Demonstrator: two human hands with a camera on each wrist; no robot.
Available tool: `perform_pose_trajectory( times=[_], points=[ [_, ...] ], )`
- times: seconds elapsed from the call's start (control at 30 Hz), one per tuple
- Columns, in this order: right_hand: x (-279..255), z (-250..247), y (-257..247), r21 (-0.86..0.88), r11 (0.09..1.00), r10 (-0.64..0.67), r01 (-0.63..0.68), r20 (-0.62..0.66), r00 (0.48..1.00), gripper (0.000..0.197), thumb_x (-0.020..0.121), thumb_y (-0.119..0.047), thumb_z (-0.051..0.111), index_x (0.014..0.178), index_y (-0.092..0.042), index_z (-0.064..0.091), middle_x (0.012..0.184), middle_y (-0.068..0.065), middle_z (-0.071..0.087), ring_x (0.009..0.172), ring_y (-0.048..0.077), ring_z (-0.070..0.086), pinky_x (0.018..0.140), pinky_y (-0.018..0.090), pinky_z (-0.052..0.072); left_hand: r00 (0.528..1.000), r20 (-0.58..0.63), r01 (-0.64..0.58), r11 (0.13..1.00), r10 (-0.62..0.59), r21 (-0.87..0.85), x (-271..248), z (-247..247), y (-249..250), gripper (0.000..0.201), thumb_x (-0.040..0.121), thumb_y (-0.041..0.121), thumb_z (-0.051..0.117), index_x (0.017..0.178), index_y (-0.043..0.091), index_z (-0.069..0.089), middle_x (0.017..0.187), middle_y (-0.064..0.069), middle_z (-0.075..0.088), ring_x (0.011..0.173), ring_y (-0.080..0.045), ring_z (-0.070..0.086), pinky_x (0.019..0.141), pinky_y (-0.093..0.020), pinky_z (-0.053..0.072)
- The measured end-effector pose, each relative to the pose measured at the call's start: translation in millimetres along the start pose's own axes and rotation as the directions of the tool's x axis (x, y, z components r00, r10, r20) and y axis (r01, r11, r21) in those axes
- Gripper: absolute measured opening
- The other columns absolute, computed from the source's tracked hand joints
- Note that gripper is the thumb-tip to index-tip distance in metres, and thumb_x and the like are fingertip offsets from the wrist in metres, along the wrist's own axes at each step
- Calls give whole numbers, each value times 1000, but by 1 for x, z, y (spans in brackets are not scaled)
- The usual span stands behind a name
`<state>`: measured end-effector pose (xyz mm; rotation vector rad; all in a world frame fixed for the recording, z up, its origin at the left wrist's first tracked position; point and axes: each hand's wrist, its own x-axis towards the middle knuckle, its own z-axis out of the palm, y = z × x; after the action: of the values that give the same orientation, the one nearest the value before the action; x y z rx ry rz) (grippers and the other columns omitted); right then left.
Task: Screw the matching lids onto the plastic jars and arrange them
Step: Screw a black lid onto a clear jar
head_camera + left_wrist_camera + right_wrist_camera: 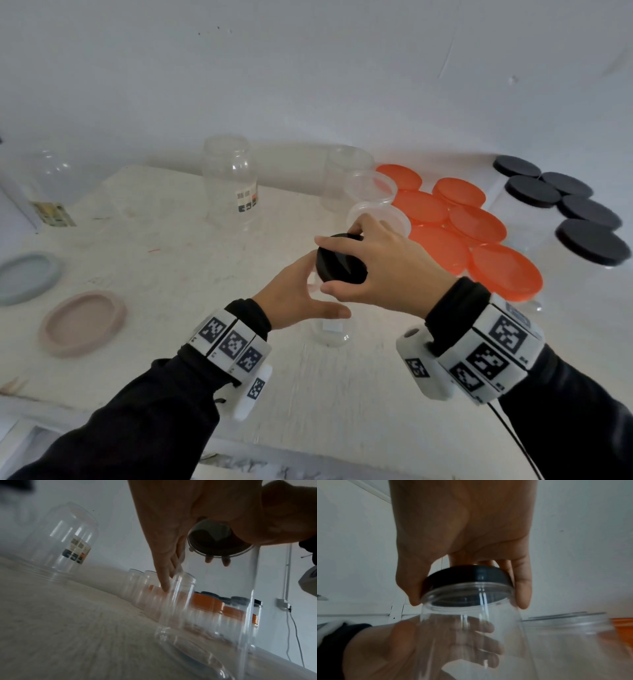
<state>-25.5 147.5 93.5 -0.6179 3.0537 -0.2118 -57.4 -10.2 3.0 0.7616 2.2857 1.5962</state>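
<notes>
Your right hand (387, 270) grips the round black plastic lid (339, 261) from above, fingers curled round its rim, lid sitting on the mouth of the clear plastic jar (471, 635). Your left hand (294, 298) wraps the jar's side, w/ thumb in front. Jar stands at mid white surface (164, 260), just beside the orange-lidded jars (479, 246); black-lidded jars (565, 209) sit further right.

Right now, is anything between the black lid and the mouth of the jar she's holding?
Nothing visible. The black lid already sits on the jar rim; the right hand grips the lid, the left hand holds the jar body.
</notes>
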Motion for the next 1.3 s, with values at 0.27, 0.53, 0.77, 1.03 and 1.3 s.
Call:
perform_pose_trajectory(
  times=[0.27,0.53,0.77,1.03,1.3],
  points=[
    [-64,-9,51,16,993,117,-116,-8,993,64,77,-61,55,136,-49,34,120,-5,36,112,14,37,75,25,40,995,-35,-94,996,94,12,11,24,19,33,74,22,75,105,17,63,104,7,66,94,-4,62,80,-23,52],
    [-128,-8,89,-12,968,248,-249,-47,968,70,79,-57,55,141,-45,26,129,-5,31,115,18,35,85,30,45,863,-211,-347,842,459,412,63,45,27,38,76,46,56,100,18,64,103,12,60,101,-7,49,89,-16,37],
    [-171,-7,127,-111,893,429,-437,-89,899,80,77,-56,60,143,-42,16,133,-1,26,113,21,33,78,30,45,945,-97,-132,637,311,760,104,57,13,80,68,65,46,124,9,54,136,-10,46,127,-33,39,102,-54,29],
    [-194,3,167,13,782,608,-623,-236,758,75,82,-47,63,143,-20,28,147,4,21,129,28,26,85,39,42,919,-178,-90,624,353,776,110,62,-2,50,83,8,63,130,6,49,138,-13,45,131,-35,33,104,-55,26],
    [-203,21,204,221,776,624,-591,-406,667,80,74,-38,74,140,-15,36,146,9,22,131,28,22,98,42,38,903,-197,-101,635,382,766,111,65,-1,48,80,3,65,126,5,52,134,-14,49,128,-37,37,103,-52,27]
  ],
)
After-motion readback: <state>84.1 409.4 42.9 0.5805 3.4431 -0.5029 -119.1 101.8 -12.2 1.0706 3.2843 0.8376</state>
